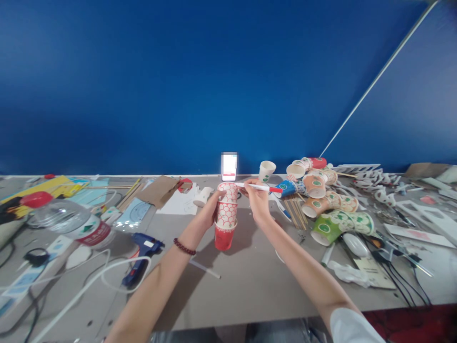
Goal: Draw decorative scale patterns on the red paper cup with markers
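Note:
A stack of paper cups [227, 214], patterned with red scales on white and solid red at the near end, lies in the middle. My left hand [211, 208] is wrapped round its left side, with a beaded bracelet on the wrist. My right hand [256, 200] grips a white marker [262, 187] with a red end pointing right. The marker's tip is at the far end of the stack; whether it touches is too small to tell. Behind the cups stands a phone [229, 167] with a bright screen.
More paper cups [325, 228] lie in a heap on the right, beside wooden sticks [295, 213] and a white mouse [355, 245]. On the left are a blue glue gun [141, 257], a large bottle [76, 223], a power strip [34, 278] and loose cables.

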### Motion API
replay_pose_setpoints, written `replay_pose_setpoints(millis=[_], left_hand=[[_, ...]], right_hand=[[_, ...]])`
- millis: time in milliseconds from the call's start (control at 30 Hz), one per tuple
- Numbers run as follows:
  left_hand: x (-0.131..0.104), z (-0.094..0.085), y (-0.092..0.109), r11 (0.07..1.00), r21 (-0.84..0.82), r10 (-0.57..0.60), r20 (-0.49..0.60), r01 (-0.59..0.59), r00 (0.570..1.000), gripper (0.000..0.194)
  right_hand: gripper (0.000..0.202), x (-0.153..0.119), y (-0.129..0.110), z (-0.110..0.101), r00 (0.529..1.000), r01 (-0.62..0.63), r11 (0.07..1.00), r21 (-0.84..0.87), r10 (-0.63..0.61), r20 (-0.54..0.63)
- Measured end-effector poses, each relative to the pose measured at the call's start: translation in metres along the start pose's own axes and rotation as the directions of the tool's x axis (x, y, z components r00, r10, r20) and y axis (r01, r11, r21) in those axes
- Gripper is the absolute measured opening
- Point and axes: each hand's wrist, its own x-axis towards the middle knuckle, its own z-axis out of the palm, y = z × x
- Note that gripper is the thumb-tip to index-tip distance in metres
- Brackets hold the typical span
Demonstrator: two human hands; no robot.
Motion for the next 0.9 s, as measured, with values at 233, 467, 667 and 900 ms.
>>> replay_pose_setpoints(millis=[233, 467, 667, 900], left_hand=[[0.0068, -0.0023, -0.0032, 1.0, 0.001, -0.026, 0.023, 0.026, 0.999, 0.038], [0.0016, 0.0005, -0.0002, 0.998, -0.006, -0.065, 0.011, 0.065, 0.998, 0.034], [-0.001, 0.0013, 0.0027, 0.997, -0.009, -0.071, 0.004, 0.071, 0.997, 0.032], [-0.0008, 0.002, 0.0027, 0.998, 0.013, -0.069, -0.015, 0.069, 0.998, 0.029]], right_hand=[[0.017, -0.0005, 0.0007, 0.0013, 1.0, -0.002, 1.0, 0.028, 0.001, 0.018], [0.017, -0.0015, 0.0013, -0.0007, 0.999, 0.016, 0.999, -0.05, -0.014, 0.049], [0.019, -0.0006, 0.0023, -0.0021, 0.999, 0.025, 0.994, -0.106, -0.023, 0.028], [0.023, 0.0, 0.004, -0.0019, 1.0, 0.001, 0.995, -0.099, 0.001, 0.02]])
